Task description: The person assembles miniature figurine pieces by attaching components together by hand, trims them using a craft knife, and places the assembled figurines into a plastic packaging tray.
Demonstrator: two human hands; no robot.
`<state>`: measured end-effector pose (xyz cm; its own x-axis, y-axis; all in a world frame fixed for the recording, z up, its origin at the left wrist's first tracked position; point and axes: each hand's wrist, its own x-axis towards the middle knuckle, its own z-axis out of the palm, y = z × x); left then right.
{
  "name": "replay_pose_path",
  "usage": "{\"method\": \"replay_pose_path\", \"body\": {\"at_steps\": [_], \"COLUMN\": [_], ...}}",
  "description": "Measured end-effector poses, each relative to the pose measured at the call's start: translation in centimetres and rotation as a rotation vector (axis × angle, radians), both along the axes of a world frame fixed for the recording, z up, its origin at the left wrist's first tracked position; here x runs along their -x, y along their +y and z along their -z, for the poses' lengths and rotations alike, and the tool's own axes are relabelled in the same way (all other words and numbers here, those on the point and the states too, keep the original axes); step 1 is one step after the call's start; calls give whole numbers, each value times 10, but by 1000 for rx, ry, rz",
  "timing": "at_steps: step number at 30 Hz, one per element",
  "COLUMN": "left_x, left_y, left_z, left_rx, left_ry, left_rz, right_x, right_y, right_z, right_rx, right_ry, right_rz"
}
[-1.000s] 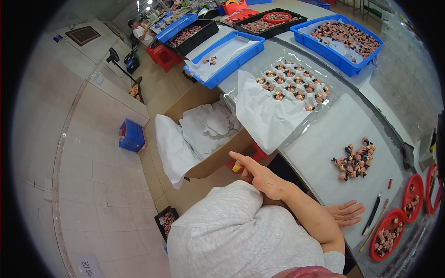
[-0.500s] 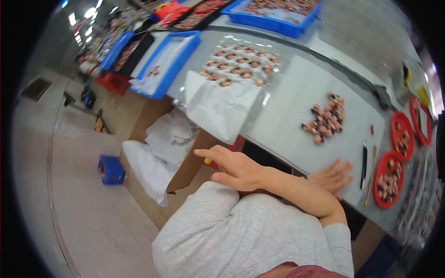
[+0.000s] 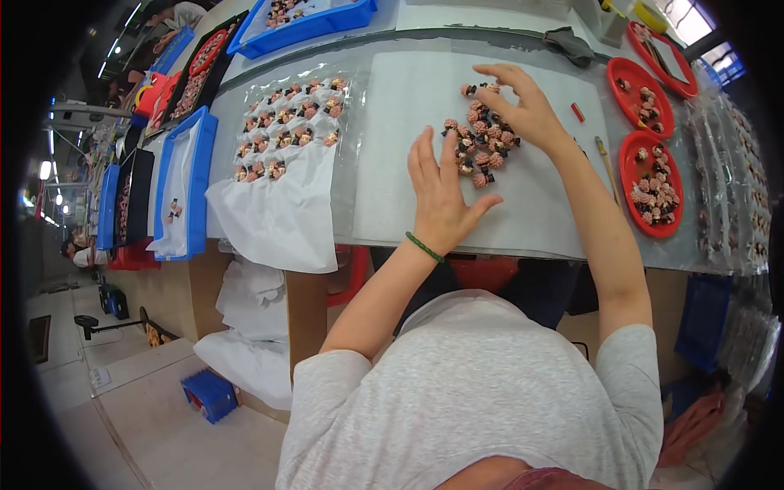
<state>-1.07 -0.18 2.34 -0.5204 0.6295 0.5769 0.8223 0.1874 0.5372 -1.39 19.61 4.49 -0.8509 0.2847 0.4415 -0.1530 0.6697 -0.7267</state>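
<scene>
Both of my hands have come up from my lap onto the tabletop (image 3: 523,237) since the earlier frame. My left hand (image 3: 441,192) lies flat with fingers spread on the white foam sheet (image 3: 392,147), touching the lower left edge of the pile of small pink flower-shaped pieces with dark bases (image 3: 482,135). My right hand (image 3: 523,102) arches over the pile's upper right, fingertips curled down onto the pieces; whether it pinches one, I cannot tell. Two round red plastic trays (image 3: 653,184) holding similar pieces sit to the right.
</scene>
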Motion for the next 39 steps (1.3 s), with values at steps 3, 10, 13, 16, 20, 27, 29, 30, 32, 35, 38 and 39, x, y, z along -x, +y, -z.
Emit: {"method": "replay_pose_path", "body": {"at_steps": [3,10,13,16,20,27,29,30,32,35,38,39], "left_x": [6,11,11,16,14,5,2,1,3,9,9,7], "left_y": [5,9,11,12,13,5,7,8,8,5,3,4], "left_z": [10,21,16,21,22,23,20,20,21,23,19,17], "left_rx": [106,190,208,131,40,85,100,112,92,64,55,33], "left_ry": [-99,-99,-93,-78,-135,-187,-173,-152,-195,-277,-331,-375], "left_rz": [-190,-205,-155,-46,108,-13,-20,-31,-18,-15,-25,-15], "right_x": [30,21,0,-13,-30,-101,-115,-116,-114,-106,-87,-74], "right_y": [15,-7,-2,0,1,-29,-34,-33,-29,-27,-13,-6], "right_z": [26,30,24,16,15,0,13,16,22,18,9,11], "right_rx": [-79,-243,-211,-198,-150,-97,87,89,32,8,25,139], "right_ry": [-235,-405,-359,-372,-242,-206,-233,-238,-218,-186,-216,-163], "right_rz": [175,-113,-163,-239,-180,180,169,173,137,137,185,213]}}
